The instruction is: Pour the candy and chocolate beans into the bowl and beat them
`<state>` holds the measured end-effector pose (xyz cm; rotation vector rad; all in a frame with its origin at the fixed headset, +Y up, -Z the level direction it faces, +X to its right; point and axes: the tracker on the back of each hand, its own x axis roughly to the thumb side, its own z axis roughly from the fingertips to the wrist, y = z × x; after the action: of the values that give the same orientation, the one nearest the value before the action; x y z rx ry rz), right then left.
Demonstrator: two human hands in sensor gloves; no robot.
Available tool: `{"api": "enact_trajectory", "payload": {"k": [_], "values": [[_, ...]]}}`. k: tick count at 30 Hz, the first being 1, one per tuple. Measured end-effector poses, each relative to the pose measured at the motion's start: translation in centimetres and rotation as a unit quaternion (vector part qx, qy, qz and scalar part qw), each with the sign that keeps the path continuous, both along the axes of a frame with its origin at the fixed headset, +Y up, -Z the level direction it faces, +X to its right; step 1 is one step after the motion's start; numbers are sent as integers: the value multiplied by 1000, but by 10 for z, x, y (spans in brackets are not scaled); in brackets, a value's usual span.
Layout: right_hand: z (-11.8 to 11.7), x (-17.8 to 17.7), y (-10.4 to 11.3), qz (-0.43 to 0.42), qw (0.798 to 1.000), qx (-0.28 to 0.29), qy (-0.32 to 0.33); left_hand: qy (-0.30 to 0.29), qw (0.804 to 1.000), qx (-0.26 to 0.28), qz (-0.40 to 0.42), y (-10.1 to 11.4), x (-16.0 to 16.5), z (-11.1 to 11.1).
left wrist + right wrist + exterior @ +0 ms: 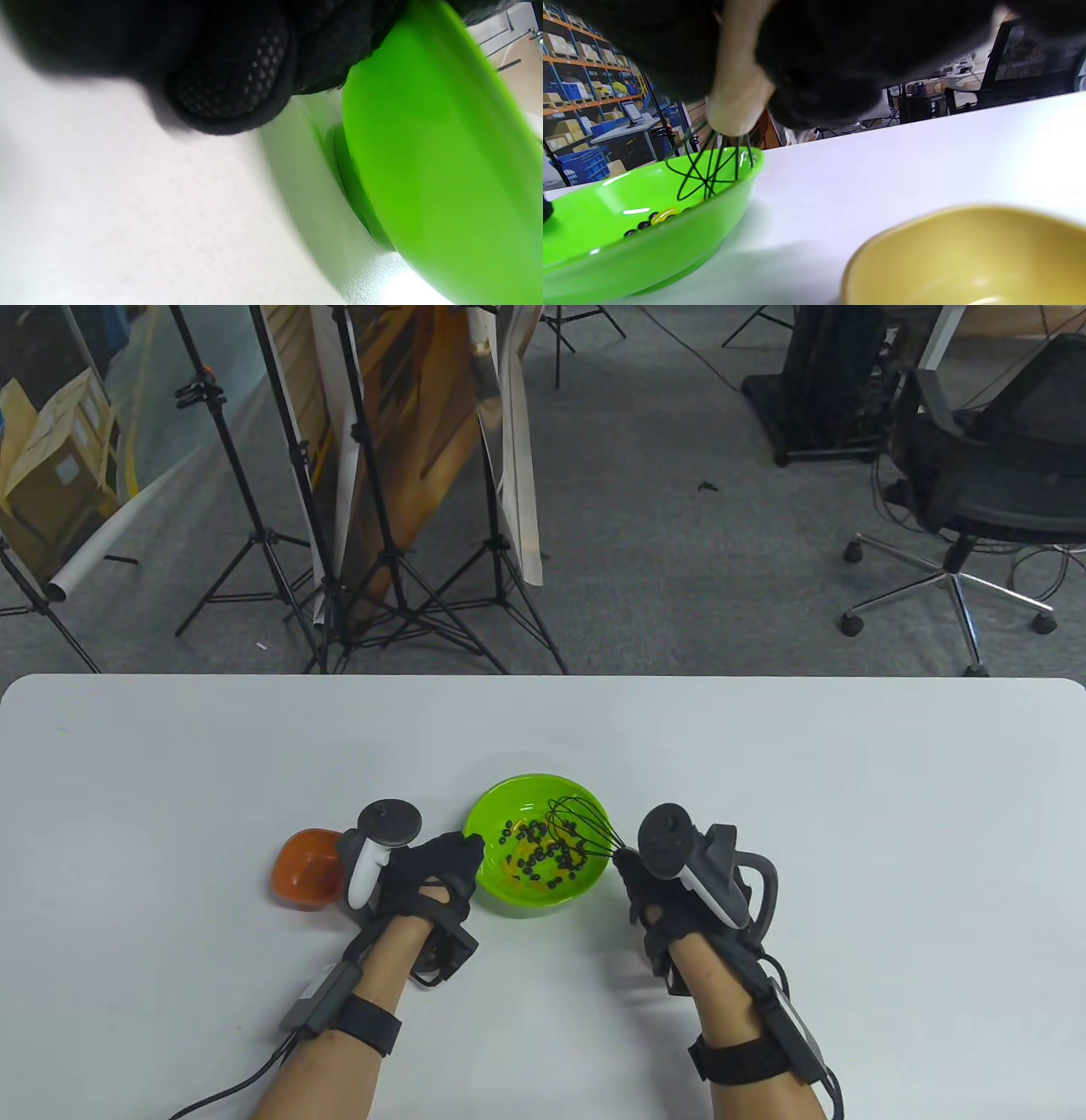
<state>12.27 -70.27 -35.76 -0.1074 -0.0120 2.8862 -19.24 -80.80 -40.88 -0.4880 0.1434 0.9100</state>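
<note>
A green bowl (pixel 585 891) sits at the table's middle, with several black chocolate beans (pixel 533 848) and yellow candy (pixel 512 865) in it. My left hand (pixel 462 853) grips the bowl's left rim; in the left wrist view its gloved fingers (pixel 233 80) lie against the bowl's outer wall (pixel 445 169). My right hand (pixel 632 869) holds the pale handle (pixel 738 84) of a black wire whisk (pixel 581 827). The whisk's wires (pixel 708 169) dip into the green bowl (pixel 649 250) above the beans (pixel 638 226).
An empty orange bowl (pixel 304 872) stands just left of my left hand. In the right wrist view an empty yellow bowl (pixel 967 254) sits close under my right wrist; the table view hides it. The white table (pixel 764 763) stretches wide on both sides.
</note>
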Motion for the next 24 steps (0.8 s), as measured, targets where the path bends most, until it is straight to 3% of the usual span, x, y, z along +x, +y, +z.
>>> {"api": "enact_trajectory", "payload": {"k": [6,13,19,24], "values": [[-7,-14,-18,-88,994,-41,50,-1,1000,0,-1,0,0,0],[3,-7,8,-53,990,-78,100,4,1000,0,-6,0,0,0],[12,3,32,29,997,-39,54,3,1000,-1,-2,0,0,0],[7,6,24,36,999,-19,7,0,1000,2,-5,0,0,-1]]}}
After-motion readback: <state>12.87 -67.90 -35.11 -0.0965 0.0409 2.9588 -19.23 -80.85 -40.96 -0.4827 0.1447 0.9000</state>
